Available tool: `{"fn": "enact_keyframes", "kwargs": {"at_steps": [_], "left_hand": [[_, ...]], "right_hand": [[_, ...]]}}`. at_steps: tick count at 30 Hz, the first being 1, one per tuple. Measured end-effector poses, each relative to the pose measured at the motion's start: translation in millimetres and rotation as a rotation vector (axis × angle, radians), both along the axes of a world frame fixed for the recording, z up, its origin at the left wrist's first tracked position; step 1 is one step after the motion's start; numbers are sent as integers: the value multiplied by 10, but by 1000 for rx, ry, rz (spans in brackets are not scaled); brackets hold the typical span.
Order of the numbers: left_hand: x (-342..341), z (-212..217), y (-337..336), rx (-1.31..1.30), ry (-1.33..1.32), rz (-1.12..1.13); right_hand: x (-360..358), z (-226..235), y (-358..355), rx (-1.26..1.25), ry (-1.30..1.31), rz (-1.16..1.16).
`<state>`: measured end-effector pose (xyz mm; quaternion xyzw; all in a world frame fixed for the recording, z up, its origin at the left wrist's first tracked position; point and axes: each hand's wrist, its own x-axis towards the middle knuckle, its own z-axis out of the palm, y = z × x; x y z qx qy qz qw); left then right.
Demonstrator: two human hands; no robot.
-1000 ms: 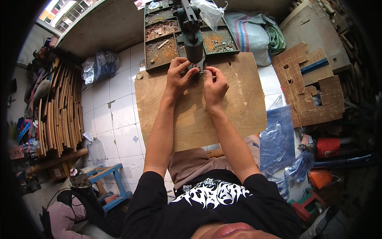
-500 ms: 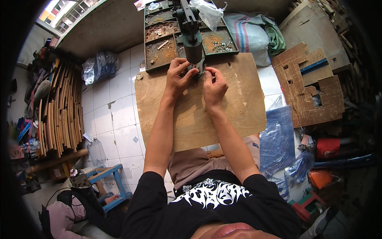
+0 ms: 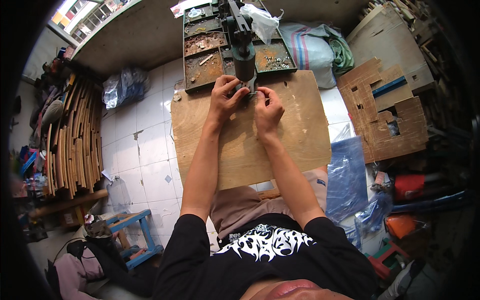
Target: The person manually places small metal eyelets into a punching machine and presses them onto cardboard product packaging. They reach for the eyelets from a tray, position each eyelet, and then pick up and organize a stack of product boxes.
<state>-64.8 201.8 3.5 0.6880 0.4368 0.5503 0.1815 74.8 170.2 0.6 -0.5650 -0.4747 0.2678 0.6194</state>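
A dark green hand press (image 3: 244,62) stands at the far edge of a wooden board (image 3: 240,160), its thick round ram pointing down. My left hand (image 3: 226,100) is at the left of the press base, thumb and fingers closed together in a pinch; what lies between them is too small to make out. Just right of the base, my right hand (image 3: 269,111) pinches a thin, light metal piece (image 3: 253,92) between thumb and forefinger. The piece reaches toward my left fingertips, below the ram. My fingers and the ram partly hide the base.
Behind the board lies a divided metal tray (image 3: 202,62) of small parts, with a plastic bag (image 3: 262,22) over it. A white sack (image 3: 310,52) and a cut wooden panel (image 3: 372,125) are at right. Stacked wood strips (image 3: 75,145) and a blue stool frame (image 3: 145,235) are at left.
The view has shifted slightly. Both hands stay at the press base in nearly the same pinch, with the thin metal piece still between them.
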Motion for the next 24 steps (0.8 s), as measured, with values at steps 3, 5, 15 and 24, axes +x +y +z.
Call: {"fn": "enact_keyframes", "kwargs": {"at_steps": [3,5,15,24], "left_hand": [[-9,34,-12,8,3,12],[-15,33,-24,12,3,22],[-25,43,-82,26,20,8],[-24,46,-50,44,-4,-2]], "right_hand": [[-12,9,3,3,-5,3],[-10,-26,8,20,-24,0],[-36,12,-63,46,-92,-54],[-28,0,-20,34,-67,-59]]}}
